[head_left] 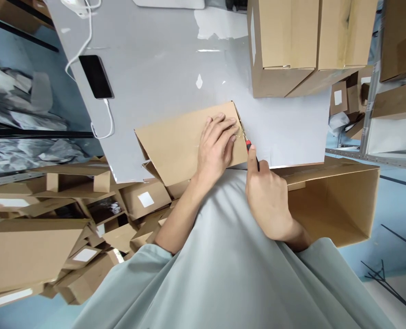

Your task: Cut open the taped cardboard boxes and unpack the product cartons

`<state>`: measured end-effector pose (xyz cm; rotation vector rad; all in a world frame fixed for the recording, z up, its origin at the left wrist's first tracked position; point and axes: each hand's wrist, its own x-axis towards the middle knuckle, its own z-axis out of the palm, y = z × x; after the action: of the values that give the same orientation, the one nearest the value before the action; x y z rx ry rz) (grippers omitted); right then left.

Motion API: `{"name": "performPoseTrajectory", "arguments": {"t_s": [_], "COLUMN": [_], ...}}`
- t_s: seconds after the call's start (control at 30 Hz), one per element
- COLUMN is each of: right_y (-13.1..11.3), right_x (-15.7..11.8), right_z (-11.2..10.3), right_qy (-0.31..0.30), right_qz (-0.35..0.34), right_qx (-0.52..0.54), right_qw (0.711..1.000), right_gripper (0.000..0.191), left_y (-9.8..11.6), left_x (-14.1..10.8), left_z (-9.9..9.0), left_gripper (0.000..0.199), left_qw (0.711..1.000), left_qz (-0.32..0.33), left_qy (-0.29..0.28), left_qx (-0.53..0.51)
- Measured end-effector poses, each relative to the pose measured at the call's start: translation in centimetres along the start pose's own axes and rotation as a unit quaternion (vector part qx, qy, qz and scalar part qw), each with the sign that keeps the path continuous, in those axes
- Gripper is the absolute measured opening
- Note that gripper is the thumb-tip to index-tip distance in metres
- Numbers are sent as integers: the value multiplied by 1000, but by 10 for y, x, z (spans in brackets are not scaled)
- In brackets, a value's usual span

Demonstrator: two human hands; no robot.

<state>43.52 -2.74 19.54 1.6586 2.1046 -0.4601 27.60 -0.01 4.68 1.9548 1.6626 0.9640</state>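
Note:
A brown cardboard box (pixel 175 137) lies at a slant on the front of the grey table, its left end partly gaping. My left hand (pixel 216 141) rests on top of the box near its right end, fingers stretched out and holding nothing. My right hand (pixel 266 196) is closed around a box cutter (pixel 249 145) with a red and black handle, index finger laid along it. The cutter's thin blade reaches along the right edge of the box; its tip is hard to make out against the edge.
Two closed cartons (pixel 288 41) stand at the back right of the table (pixel 155 73). A phone (pixel 96 76) with a white cable lies at the left. Below the right edge is an open carton (pixel 333 205). Several boxes (pixel 31 246) are piled at the lower left.

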Motion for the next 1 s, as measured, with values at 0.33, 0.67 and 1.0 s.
{"name": "performPoseTrajectory", "arguments": {"t_s": [0.33, 0.67, 1.0], "right_y": [11, 16, 7], "right_x": [6, -4, 0], "right_z": [8, 21, 22], "right_qy": [59, 91, 81], "right_qz": [-9, -10, 19], "right_qx": [29, 50, 28], "right_qw": [998, 995, 996], "right_gripper": [72, 76, 76], "left_y": [-10, -11, -9], "left_x": [21, 20, 18], "left_z": [-7, -7, -5], "left_gripper": [35, 36, 38], "left_qw": [1000, 1000, 1000], "left_qz": [-11, -7, -10], "left_qy": [-17, -14, -10], "left_qx": [6, 2, -4]}}
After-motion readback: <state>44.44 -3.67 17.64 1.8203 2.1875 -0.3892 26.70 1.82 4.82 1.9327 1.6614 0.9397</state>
